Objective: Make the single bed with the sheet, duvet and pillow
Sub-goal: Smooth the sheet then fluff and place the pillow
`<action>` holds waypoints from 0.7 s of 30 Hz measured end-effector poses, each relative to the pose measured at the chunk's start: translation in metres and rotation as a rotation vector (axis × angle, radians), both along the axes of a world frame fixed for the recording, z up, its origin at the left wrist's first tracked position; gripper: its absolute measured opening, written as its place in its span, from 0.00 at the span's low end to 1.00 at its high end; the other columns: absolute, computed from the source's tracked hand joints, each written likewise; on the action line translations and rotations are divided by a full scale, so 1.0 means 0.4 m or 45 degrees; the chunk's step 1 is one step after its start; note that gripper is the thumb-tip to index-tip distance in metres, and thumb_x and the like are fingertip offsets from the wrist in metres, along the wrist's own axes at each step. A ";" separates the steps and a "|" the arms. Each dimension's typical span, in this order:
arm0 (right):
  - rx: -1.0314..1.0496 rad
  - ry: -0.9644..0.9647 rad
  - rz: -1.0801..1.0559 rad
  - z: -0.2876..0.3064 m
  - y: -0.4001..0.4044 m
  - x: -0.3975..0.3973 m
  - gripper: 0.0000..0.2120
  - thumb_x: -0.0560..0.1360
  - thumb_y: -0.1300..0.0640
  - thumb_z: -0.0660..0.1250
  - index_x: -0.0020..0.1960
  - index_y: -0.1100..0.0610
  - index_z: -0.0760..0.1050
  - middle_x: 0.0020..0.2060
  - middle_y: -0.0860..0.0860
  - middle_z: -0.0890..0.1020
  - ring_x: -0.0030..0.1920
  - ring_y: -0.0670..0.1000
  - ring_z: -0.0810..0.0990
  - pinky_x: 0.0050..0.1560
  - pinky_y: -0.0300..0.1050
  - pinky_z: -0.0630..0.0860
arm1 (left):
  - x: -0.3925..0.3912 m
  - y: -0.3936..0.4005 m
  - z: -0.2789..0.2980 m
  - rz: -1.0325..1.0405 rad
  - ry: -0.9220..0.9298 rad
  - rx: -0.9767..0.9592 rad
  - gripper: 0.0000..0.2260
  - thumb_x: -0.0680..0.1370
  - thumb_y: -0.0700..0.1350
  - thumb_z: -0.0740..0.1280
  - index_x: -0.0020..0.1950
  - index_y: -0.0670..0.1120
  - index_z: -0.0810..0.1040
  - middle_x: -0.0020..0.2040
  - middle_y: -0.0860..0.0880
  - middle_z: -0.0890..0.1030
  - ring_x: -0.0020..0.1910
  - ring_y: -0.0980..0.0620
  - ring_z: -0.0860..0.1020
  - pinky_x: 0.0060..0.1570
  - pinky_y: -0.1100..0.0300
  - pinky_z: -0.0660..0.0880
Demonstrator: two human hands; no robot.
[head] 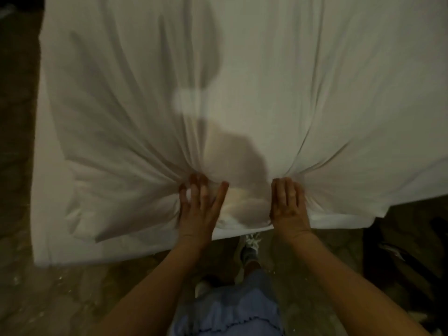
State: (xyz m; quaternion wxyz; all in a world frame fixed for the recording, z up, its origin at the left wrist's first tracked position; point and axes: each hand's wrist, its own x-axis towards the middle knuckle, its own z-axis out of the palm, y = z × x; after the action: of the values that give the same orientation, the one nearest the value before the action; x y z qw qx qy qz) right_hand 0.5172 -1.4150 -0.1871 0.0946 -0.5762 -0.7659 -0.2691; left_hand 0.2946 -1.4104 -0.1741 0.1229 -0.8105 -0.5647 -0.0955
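Sheet (242, 81) spread over mattress (46, 226), near edge overhanging. Left hand (201, 209) and right hand (288, 207) both bunch fabric in curled fingers at the bed's near edge (folds radiate from each), probably tensioning it to remove wrinkles.

Dim, motion-blurred wide-angle view; shadows fall across the sheet (266, 81).

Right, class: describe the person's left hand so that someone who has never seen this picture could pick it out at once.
Find the white sheet that fills the upper picture and follow its folds down to the near edge, where they gather at two hands. The left hand is the one towards the picture's left. Unlike the right hand, whose fingers curl into the cloth, it has its thumb stretched out straight across the sheet.
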 end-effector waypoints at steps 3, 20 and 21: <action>-0.016 0.040 -0.012 0.056 0.047 0.001 0.10 0.76 0.65 0.52 0.51 0.61 0.71 0.44 0.59 0.80 0.48 0.58 0.71 0.48 0.54 0.66 | 0.010 0.039 0.066 -0.006 -0.026 0.023 0.22 0.74 0.39 0.55 0.69 0.48 0.65 0.57 0.37 0.68 0.58 0.36 0.69 0.55 0.43 0.66; -0.593 0.212 -0.089 0.975 0.450 -0.018 0.17 0.59 0.55 0.78 0.46 0.55 0.80 0.40 0.54 0.83 0.38 0.57 0.81 0.35 0.46 0.74 | 0.014 0.454 0.968 0.167 0.096 -0.382 0.12 0.76 0.41 0.62 0.60 0.45 0.72 0.57 0.44 0.78 0.56 0.44 0.78 0.52 0.54 0.74; -0.534 0.226 -0.068 1.047 0.490 -0.026 0.18 0.66 0.54 0.73 0.55 0.55 0.78 0.48 0.55 0.82 0.45 0.58 0.81 0.42 0.47 0.74 | 0.006 0.486 1.045 0.196 0.105 -0.340 0.12 0.77 0.42 0.62 0.61 0.45 0.72 0.58 0.45 0.78 0.57 0.44 0.78 0.52 0.54 0.73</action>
State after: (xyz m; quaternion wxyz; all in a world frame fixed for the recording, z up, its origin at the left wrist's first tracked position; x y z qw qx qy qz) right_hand 0.5069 -1.2189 0.2318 0.0325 -0.6249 -0.7781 -0.0545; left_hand 0.2970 -1.2161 0.2439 0.0440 -0.7772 -0.6273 0.0234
